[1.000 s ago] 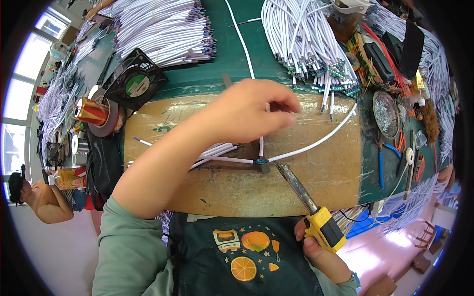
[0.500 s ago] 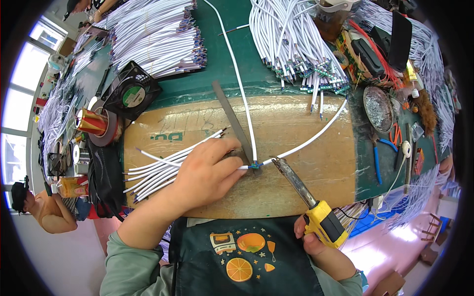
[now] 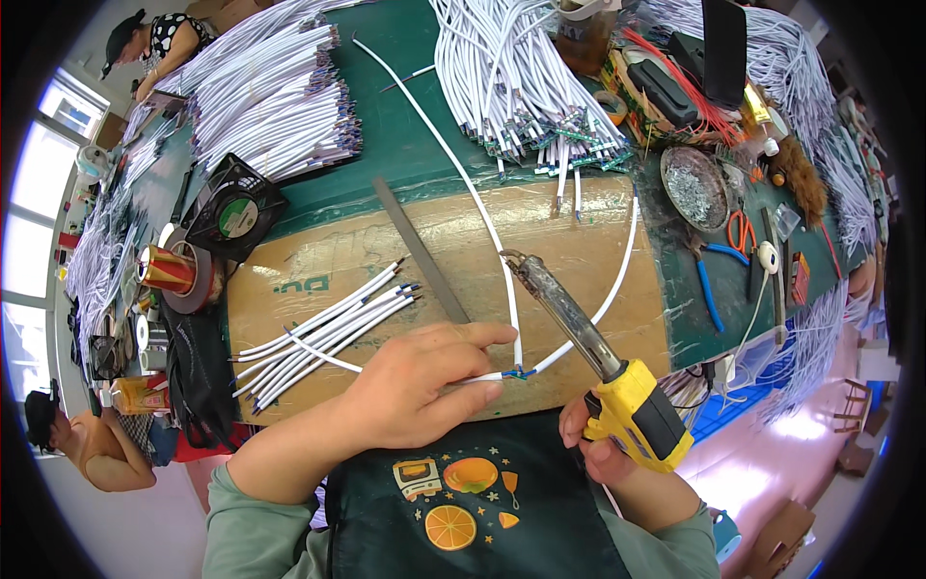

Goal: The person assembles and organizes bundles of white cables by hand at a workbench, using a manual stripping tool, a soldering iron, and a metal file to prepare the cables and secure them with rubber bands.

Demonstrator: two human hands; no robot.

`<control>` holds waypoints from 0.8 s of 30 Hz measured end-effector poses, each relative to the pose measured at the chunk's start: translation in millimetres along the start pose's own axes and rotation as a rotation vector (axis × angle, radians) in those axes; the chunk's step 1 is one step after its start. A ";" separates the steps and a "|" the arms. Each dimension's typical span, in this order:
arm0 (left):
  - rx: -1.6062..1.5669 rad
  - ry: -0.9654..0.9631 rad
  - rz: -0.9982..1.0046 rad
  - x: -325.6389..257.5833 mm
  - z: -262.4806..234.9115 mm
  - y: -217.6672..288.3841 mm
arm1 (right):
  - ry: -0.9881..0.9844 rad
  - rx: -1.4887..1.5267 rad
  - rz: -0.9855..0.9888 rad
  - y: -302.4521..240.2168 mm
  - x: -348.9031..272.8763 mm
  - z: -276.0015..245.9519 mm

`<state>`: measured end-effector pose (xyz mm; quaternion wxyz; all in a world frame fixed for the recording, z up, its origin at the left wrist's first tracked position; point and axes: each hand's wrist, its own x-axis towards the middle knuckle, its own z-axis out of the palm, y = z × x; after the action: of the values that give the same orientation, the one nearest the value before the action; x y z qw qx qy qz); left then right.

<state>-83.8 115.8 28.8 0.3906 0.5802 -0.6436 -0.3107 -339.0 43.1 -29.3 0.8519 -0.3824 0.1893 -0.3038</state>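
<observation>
My left hand [image 3: 415, 381] pinches a thin white cable [image 3: 482, 217] near the front edge of a cardboard sheet [image 3: 453, 241], close to the joint with blue wire ends [image 3: 519, 372]. A second white cable [image 3: 617, 280] curves off from that joint to the right. My right hand [image 3: 603, 449] grips a yellow soldering gun [image 3: 632, 410]; its long metal barrel [image 3: 555, 299] points up and away, lifted off the joint. A small bundle of white cables [image 3: 328, 328] lies left of my left hand.
A grey metal file [image 3: 420, 251] lies on the cardboard. Big piles of white cables [image 3: 270, 92] cover the green bench behind. A black fan [image 3: 231, 212], a copper wire spool [image 3: 164, 270], a dish of screws [image 3: 693, 188] and blue pliers [image 3: 709, 289] sit around. Other people are at the left.
My left hand drew back from the far cable pile to the near edge and pinched the cable by the joint. The soldering gun's tip rose off the joint and now points away.
</observation>
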 end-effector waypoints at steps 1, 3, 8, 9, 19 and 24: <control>-0.001 -0.002 0.002 -0.4 0.4 1.1 | 0.016 -0.021 0.034 -2.1 -1.1 1.5; -0.072 -0.026 -0.064 -0.9 1.3 4.1 | 0.013 -0.074 0.007 -1.0 -0.3 3.7; -0.138 -0.043 -0.104 -0.7 7.1 9.8 | -0.090 -0.271 0.014 -5.3 7.5 1.8; -0.175 -0.041 -0.120 -0.2 9.6 11.9 | -0.133 -0.354 -0.028 -7.6 11.3 4.1; -0.307 -0.123 -0.014 10.4 7.6 52.1 | 0.184 -0.367 0.041 -22.3 -13.9 2.1; -0.568 -0.126 -0.715 5.7 -9.1 20.4 | -0.125 -0.397 -0.178 -12.4 26.8 19.4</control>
<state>-86.3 113.4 51.5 0.3626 0.6156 -0.3150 -0.6248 -312.9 29.3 -9.8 0.7399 -0.5757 0.1579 -0.3101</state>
